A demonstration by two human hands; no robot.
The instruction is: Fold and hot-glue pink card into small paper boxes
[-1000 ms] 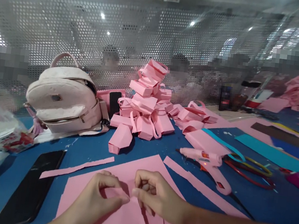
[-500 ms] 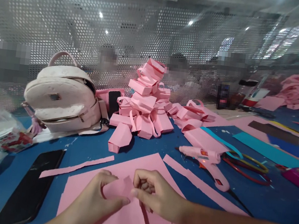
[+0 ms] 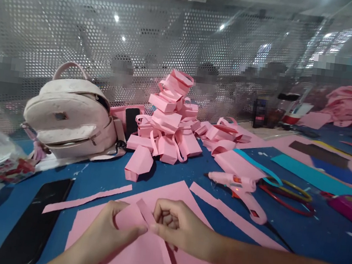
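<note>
My left hand [image 3: 114, 229] is closed on a pink paper sheet [image 3: 135, 251], thumb on top and fingers behind it. Between thumb and curled fingers, my right hand [image 3: 180, 229] pinches a narrow pink paper strip [image 3: 166, 259] along the sheet's right side. The strip's upper end stands up between the two hands, and its lower part curves toward the bottom of the view. More pink paper [image 3: 180, 190] lies flat beneath both hands. Loose torn strips lie on either side, one at the left [image 3: 91, 198] and one at the right [image 3: 233, 216].
On the blue table [image 3: 163, 182], a black phone [image 3: 33, 221] lies left and a pink glue gun [image 3: 239, 189] right. Scissors [image 3: 290, 197] and a purple tape dispenser [image 3: 350, 211] are farther right. Behind stand a white backpack [image 3: 69, 114] and a pile of folded pink paper boxes [image 3: 167, 122].
The strip's upper end now stands farther out from the sheet between my hands. Both hands keep their grips, and the whole view has shifted slightly.
</note>
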